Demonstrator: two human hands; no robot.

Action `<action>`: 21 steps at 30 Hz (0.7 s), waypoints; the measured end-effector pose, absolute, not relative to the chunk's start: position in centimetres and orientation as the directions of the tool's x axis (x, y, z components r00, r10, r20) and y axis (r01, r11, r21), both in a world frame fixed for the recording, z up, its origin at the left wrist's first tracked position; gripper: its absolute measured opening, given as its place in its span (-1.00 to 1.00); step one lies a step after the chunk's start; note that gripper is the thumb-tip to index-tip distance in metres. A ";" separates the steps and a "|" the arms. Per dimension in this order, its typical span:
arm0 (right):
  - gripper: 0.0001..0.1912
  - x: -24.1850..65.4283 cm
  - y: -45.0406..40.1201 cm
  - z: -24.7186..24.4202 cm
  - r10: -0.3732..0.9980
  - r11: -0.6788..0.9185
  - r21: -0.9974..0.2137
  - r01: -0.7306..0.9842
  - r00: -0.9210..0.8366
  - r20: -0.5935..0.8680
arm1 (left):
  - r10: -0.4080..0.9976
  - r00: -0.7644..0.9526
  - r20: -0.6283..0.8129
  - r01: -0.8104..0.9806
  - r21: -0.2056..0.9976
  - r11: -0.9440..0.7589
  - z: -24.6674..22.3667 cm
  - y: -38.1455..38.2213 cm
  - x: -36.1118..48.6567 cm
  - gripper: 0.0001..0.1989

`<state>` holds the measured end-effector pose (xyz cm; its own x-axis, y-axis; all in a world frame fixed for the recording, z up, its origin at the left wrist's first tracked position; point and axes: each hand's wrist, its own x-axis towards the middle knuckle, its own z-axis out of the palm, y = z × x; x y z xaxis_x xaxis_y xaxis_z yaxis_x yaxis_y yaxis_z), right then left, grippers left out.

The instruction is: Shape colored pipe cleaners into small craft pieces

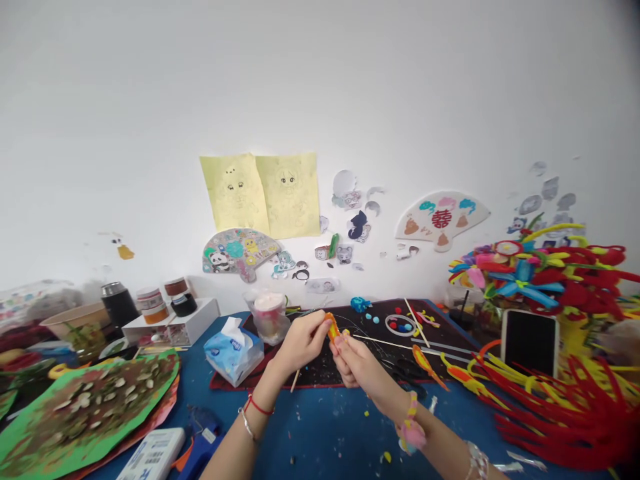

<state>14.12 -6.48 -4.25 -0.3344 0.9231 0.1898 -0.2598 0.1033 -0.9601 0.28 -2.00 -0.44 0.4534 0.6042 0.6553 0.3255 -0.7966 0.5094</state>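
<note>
My left hand (306, 339) and my right hand (356, 360) meet over the dark mat, both with fingers closed. Between their fingertips is a small orange and yellow fuzzy pipe cleaner piece (332, 327), pinched from both sides; part of it is hidden by the fingers. Under my left hand a thin wooden stick (296, 380) pokes out; whether it is held I cannot tell. To the right of my hands lies a similar orange and yellow pipe cleaner piece (427, 365). Black scissors (407, 373) rest near my right hand, partly hidden.
A tissue pack (234, 353) and a wrapped candle-like jar (270, 317) stand left of the mat (225, 380). A blue glue gun (204, 440) lies front left. Red pipe cleaners (565, 413), a phone (529, 343) and a pipe cleaner bouquet (525, 280) crowd the right. The wall is behind.
</note>
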 end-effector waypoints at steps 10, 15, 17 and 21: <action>-0.58 12.7 -5.6 -5.7 0.959 0.058 -0.900 -0.431 -0.227 0.170 | 0.915 0.153 0.373 -0.106 0.927 -0.360 -4.2 0.0 4.0 -0.70; -0.54 13.7 -2.9 -9.4 0.976 0.041 -0.950 -0.308 -0.190 0.103 | 0.937 0.209 0.279 -0.129 0.958 -0.256 -7.6 1.6 5.1 -0.66; -0.52 14.2 -1.7 -11.6 0.985 0.036 -0.985 -0.171 -0.159 0.064 | 0.939 0.251 0.236 -0.100 0.971 -0.218 -9.4 2.0 5.0 -0.61; -0.52 14.4 -0.3 -15.1 0.996 0.055 -0.997 -0.045 -0.068 0.058 | 0.936 0.283 0.208 -0.025 0.977 -0.210 -12.8 2.4 4.8 -0.55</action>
<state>14.40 -0.29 -15.11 -0.0683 0.9960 0.0577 -0.0448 0.0548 -0.9975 4.85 2.39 -12.81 0.2830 0.9363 0.2080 -0.0252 -0.2095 0.9775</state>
